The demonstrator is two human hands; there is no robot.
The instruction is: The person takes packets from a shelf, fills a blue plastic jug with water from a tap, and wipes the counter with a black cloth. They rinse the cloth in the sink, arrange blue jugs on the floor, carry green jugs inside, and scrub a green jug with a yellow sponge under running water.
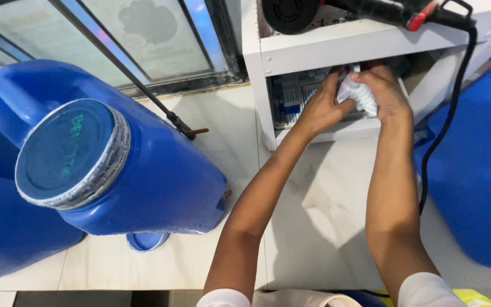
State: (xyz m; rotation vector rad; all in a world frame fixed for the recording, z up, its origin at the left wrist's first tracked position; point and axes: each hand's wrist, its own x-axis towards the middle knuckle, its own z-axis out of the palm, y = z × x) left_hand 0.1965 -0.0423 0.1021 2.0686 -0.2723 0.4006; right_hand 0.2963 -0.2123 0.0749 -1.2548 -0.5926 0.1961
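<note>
While both arms stretch forward over the pale tiled floor (313,216), the left hand (322,105) and the right hand (383,91) meet at the mouth of the lower compartment of a white shelf unit (336,50), which stands low enough that the person must reach down and in. Between them sits a crumpled white-and-blue printed plastic wrapper (359,94); the right hand's fingers are curled closed around its upper part, and the left hand pinches its near edge, so the two share the hold just at the shelf's opening. Behind it, further packets in blue and white (294,94) are stacked inside the compartment. On the shelf's top lies a black handheld blower with a red switch (370,10), its black cord (444,125) hanging down the right side. To the left, a big blue plastic water jug with a taped round cap (115,165) lies tilted on the floor, well apart from the hands.
</note>
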